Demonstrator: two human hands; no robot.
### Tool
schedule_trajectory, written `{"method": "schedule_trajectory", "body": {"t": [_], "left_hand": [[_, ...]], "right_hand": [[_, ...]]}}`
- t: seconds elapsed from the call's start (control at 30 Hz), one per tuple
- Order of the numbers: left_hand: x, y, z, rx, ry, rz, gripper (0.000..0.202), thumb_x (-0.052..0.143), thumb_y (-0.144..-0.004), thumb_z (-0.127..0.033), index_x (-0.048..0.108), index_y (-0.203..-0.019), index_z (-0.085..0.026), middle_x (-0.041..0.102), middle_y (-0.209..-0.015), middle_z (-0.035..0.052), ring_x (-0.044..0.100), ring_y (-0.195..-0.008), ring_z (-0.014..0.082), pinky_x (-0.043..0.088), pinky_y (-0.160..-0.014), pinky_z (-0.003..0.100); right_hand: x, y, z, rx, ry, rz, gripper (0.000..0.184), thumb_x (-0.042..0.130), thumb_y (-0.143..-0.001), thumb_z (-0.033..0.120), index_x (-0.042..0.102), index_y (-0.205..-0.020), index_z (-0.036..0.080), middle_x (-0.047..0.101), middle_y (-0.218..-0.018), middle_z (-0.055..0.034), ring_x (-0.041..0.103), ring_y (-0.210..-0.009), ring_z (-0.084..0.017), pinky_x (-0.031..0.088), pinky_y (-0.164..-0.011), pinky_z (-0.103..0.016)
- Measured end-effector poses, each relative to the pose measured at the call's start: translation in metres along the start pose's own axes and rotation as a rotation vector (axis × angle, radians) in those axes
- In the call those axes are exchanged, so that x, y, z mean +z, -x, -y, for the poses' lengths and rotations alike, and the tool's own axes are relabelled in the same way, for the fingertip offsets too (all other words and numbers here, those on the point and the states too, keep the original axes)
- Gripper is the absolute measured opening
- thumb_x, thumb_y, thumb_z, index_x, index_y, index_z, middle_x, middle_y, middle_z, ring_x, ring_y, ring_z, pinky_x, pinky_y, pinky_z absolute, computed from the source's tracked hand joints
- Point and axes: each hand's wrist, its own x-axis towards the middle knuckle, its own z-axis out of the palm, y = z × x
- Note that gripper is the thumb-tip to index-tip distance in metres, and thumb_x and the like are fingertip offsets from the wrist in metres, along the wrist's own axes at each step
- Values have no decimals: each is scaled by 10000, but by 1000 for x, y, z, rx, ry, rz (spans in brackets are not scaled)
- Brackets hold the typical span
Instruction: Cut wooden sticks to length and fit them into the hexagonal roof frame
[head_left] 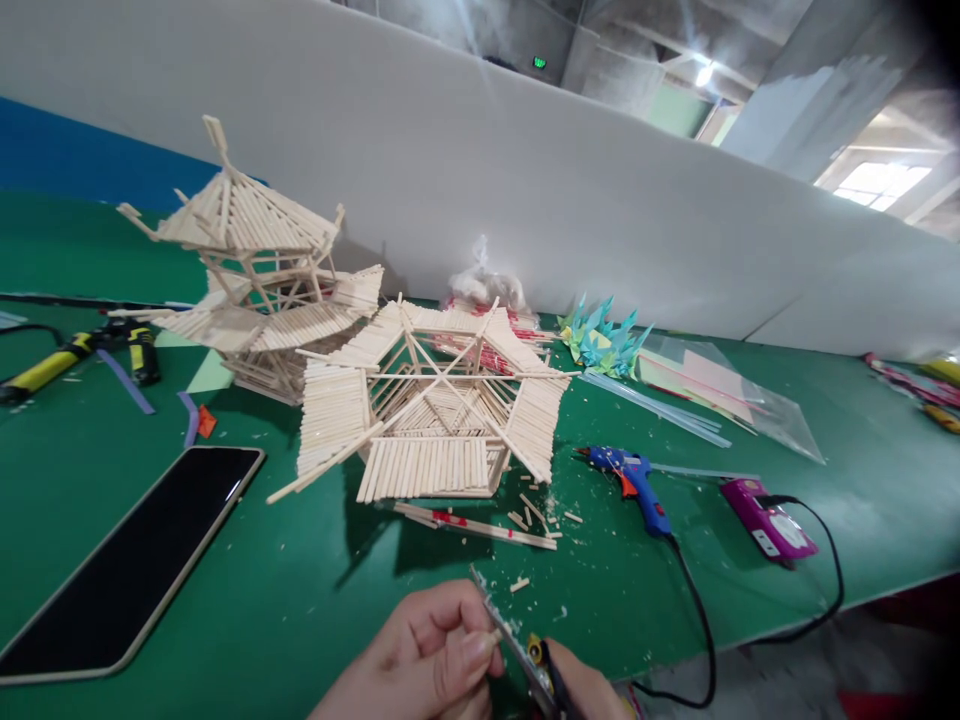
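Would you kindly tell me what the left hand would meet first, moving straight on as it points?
The left hand would probably first meet the metal tool held in the right hand, though any gap between them is hard to judge.

You have a green surface (307, 590), a front stick model (427, 468) in pale, striped wood, a grey-bladed tool (512, 632) with a yellow part (535, 648), and a blue glue gun (642, 492) with an orange trigger (628, 485).

I've got a black-screened phone (139, 565) at left, blue-green folded-paper piece (604, 340) near the pale partition (450, 160), clear plastic sleeve (784, 405) just right of it, lit green sign (539, 62) above.
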Motion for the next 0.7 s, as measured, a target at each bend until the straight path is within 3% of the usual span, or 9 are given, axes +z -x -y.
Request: {"method": "schedule_trajectory", "body": {"t": [0.17, 0.37, 0.6, 0.7], "left_hand": [[-2, -3, -2, 16, -19, 21, 162, 634, -739, -315, 587, -668, -177, 283, -356, -129, 161, -303, 26, 158, -377, 201], [-5, -7, -3, 28, -52, 7, 185, 631, -736, -320, 570, -642, -173, 278, -348, -132, 155, -296, 27, 154, -373, 202], [-12, -6, -1, 70, -155, -65, 209, 612, -743, -358, 593, -670, -163, 294, -392, -116, 149, -336, 39, 129, -388, 215], [-12, -6, -2, 49, -114, -51, 227, 644, -706, -375, 578, -632, -171, 311, -382, -113, 159, -342, 44, 127, -397, 224]], "right_hand": [[10, -13, -7, -9, 12, 52, 141, 575, -760, 232, 630, -885, 201, 658, -792, 6, 601, -833, -208, 458, -742, -305], [9, -3, 1, -56, 40, 49, 246, 507, -853, 291, 539, -1056, 154, 574, -1064, -55, 589, -867, -187, 491, -729, -386], [-17, 16, 16, -50, 123, -56, 362, 606, -735, 250, 496, -1075, 192, 643, -779, 2, 610, -746, -186, 441, -659, -259], [-28, 24, 28, -45, 196, -124, 393, 598, -692, 238, 467, -1060, 201, 641, -794, -23, 608, -741, -192, 412, -621, -239]]}}
